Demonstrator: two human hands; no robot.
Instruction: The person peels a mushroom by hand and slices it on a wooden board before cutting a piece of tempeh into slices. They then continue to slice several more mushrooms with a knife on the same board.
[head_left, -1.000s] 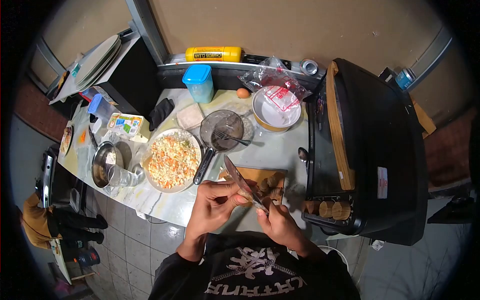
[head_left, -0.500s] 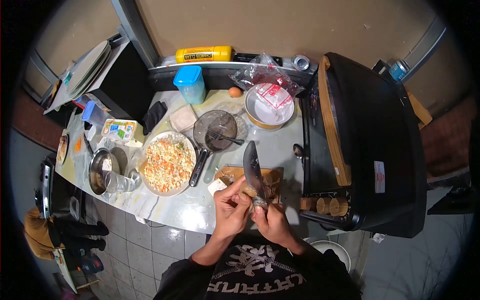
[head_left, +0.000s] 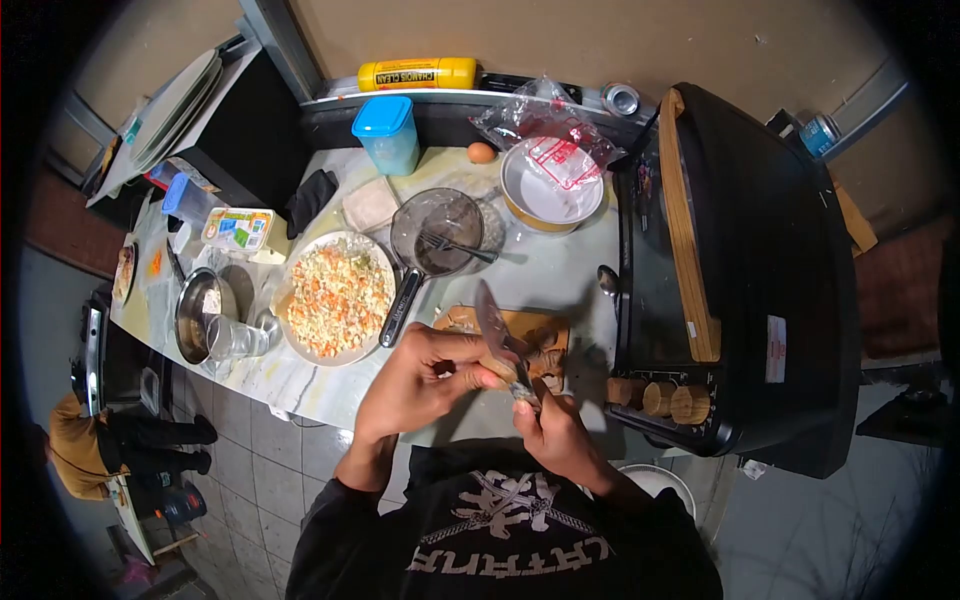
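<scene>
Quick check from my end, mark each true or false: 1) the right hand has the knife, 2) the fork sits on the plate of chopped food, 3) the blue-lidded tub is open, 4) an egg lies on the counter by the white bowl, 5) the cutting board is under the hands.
1) The right hand holds the knife: true; the left hand grips a small brown piece against the blade.
2) The fork sits on the plate of chopped food: false; it lies in the glass pan beside that plate.
3) The blue-lidded tub is open: false; its lid is on.
4) An egg lies by the white bowl: true.
5) The cutting board is under the hands: true.
</scene>
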